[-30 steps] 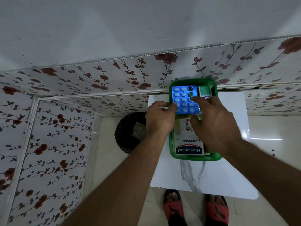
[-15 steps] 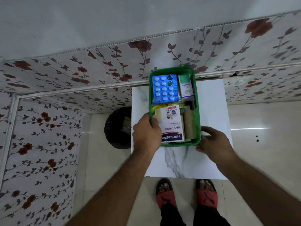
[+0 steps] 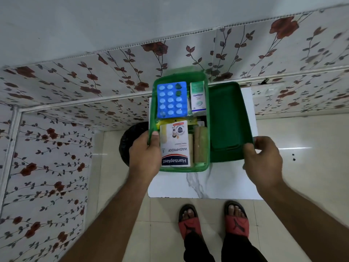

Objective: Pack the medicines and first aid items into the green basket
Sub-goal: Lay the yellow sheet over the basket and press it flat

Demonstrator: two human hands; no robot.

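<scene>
The green basket [image 3: 188,168] stands on a small white marble-patterned table [image 3: 217,184]. Inside lie a blue blister pack of tablets [image 3: 171,100], a small white-green medicine box [image 3: 197,99], a Hansaplast plaster box [image 3: 175,146] and a tan bandage roll [image 3: 200,144]. My left hand [image 3: 145,156] grips the basket's left rim, thumb inside. My right hand [image 3: 262,159] holds the near corner of a dark green lid [image 3: 228,121], which lies hollow side up right beside the basket.
A black bin [image 3: 130,142] sits on the floor left of the table, partly hidden by my left hand. Floral wall panels [image 3: 56,148] enclose the back and left. My feet in red sandals [image 3: 213,222] stand at the table's front edge.
My hands left the blister pack lying in the basket. The left hand took the basket's left rim. The right hand moved right, and the green lid it now holds has appeared beside the basket.
</scene>
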